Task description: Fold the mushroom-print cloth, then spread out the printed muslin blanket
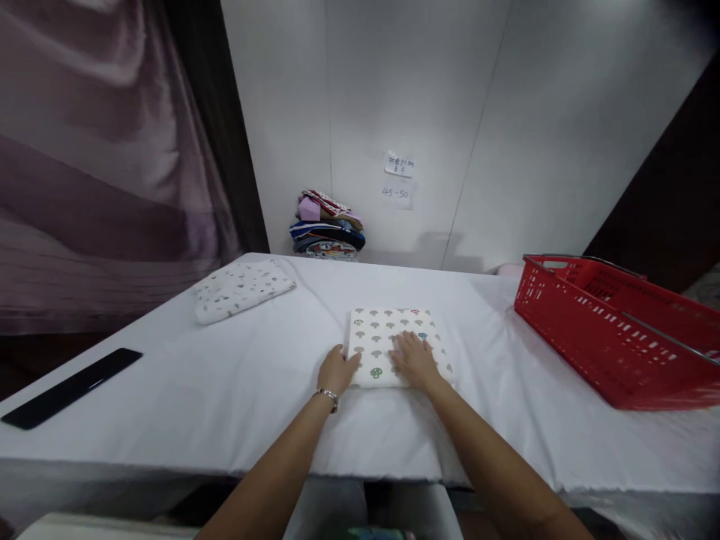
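Note:
A folded white cloth [388, 319] with a print of grey, green, red and blue mushrooms lies flat on the table in front of me. My left hand [336, 370] is at its near left edge, the thumb on top and the other fingers closed along the side, partly hidden. On the right part of the cloth rests my right hand [417, 362], palm down, its fingers spread over the print. A bracelet circles my left wrist.
White fabric covers the table [253, 397]. At the back left lies another folded white cloth [241, 289] with grey spots. A black flat slab [73, 386] is at the left edge. To the right stands a red basket [607, 337]. Stacked folded textiles [328, 229] sit behind the table.

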Demonstrator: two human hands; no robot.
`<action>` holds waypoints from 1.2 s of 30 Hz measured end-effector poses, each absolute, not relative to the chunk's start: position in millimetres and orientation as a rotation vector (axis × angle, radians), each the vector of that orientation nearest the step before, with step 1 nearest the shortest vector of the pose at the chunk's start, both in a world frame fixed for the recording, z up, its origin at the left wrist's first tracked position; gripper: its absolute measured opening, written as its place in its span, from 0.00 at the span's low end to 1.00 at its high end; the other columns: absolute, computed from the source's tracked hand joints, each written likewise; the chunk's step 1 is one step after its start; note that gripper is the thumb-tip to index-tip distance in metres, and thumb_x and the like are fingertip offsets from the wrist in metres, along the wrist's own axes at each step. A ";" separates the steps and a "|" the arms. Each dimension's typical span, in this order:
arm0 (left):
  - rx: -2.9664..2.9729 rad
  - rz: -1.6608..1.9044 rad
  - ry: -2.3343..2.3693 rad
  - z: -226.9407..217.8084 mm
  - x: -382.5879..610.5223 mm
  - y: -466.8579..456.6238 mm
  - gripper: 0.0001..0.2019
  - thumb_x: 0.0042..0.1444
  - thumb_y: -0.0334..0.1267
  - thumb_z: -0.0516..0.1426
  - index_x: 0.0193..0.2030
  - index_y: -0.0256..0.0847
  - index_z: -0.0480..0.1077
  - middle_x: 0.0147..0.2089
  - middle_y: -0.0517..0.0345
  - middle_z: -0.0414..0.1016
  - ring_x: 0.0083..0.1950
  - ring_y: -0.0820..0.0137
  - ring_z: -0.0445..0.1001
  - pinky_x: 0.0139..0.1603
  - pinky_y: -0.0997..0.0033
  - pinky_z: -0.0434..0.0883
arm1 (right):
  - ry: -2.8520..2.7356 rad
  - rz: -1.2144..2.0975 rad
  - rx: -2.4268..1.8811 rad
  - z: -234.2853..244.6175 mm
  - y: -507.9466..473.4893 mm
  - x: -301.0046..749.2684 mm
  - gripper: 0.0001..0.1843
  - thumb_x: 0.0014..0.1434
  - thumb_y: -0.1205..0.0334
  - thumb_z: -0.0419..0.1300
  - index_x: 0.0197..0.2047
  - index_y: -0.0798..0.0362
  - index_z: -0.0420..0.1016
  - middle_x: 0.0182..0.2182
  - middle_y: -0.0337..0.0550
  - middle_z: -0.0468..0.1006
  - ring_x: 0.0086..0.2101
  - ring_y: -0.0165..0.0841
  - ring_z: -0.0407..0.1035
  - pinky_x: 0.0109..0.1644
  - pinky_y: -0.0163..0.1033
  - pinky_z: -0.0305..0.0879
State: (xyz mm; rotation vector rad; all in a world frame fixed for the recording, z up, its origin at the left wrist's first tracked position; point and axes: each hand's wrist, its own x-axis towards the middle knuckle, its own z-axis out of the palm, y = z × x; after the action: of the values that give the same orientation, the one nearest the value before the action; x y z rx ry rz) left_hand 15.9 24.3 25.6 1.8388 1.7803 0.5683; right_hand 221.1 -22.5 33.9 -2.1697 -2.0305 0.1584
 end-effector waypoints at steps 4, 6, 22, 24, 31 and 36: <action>1.936 0.586 1.763 25.2 17.2 20.6 0.20 0.56 0.46 0.50 0.51 0.35 0.66 0.47 0.47 0.73 0.48 0.64 0.71 0.45 0.71 0.64 | -2.092 0.171 -2.143 24.9 -30.0 209.7 0.31 0.64 0.45 0.36 0.66 0.51 0.49 0.66 0.45 0.45 0.64 0.38 0.35 0.63 0.50 0.29; 1.941 0.635 1.755 22.8 16.3 19.1 0.18 0.57 0.46 0.50 0.46 0.36 0.69 0.44 0.49 0.74 0.45 0.65 0.72 0.43 0.71 0.64 | -2.080 0.182 -2.137 24.0 -29.9 210.8 0.31 0.64 0.45 0.37 0.65 0.51 0.50 0.66 0.45 0.45 0.64 0.38 0.35 0.63 0.50 0.29; 1.886 0.461 1.887 31.7 24.2 38.9 0.19 0.57 0.50 0.46 0.38 0.37 0.68 0.46 0.44 0.72 0.45 0.61 0.72 0.39 0.67 0.65 | -2.066 0.177 -2.138 24.9 -36.2 213.1 0.28 0.64 0.49 0.37 0.64 0.46 0.53 0.65 0.41 0.48 0.64 0.38 0.38 0.64 0.51 0.30; 1.893 0.446 1.876 31.8 21.9 39.1 0.19 0.57 0.51 0.46 0.38 0.38 0.68 0.45 0.45 0.72 0.45 0.61 0.72 0.40 0.66 0.65 | -2.060 0.203 -2.136 26.2 -36.2 213.8 0.28 0.64 0.48 0.37 0.64 0.46 0.52 0.66 0.41 0.47 0.64 0.38 0.37 0.64 0.51 0.29; 2.288 0.553 1.813 46.5 35.0 37.6 0.24 0.56 0.45 0.50 0.58 0.39 0.59 0.64 0.47 0.57 0.64 0.61 0.55 0.60 0.62 0.57 | -2.087 0.311 -2.049 37.2 -20.8 229.8 0.28 0.63 0.49 0.41 0.64 0.49 0.52 0.65 0.44 0.50 0.63 0.38 0.39 0.63 0.52 0.35; 2.481 0.305 1.555 30.8 50.1 44.5 0.30 0.57 0.52 0.47 0.63 0.39 0.56 0.69 0.50 0.45 0.70 0.60 0.41 0.66 0.55 0.44 | -2.066 0.232 -2.144 45.3 15.7 251.1 0.30 0.63 0.49 0.43 0.65 0.53 0.50 0.65 0.49 0.49 0.64 0.39 0.38 0.63 0.52 0.35</action>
State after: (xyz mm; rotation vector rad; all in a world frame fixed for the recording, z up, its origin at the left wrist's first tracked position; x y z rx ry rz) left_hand 50.1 44.5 30.8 2.4807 1.5548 0.3054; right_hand 251.1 15.7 45.3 -2.1441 -2.0660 0.2316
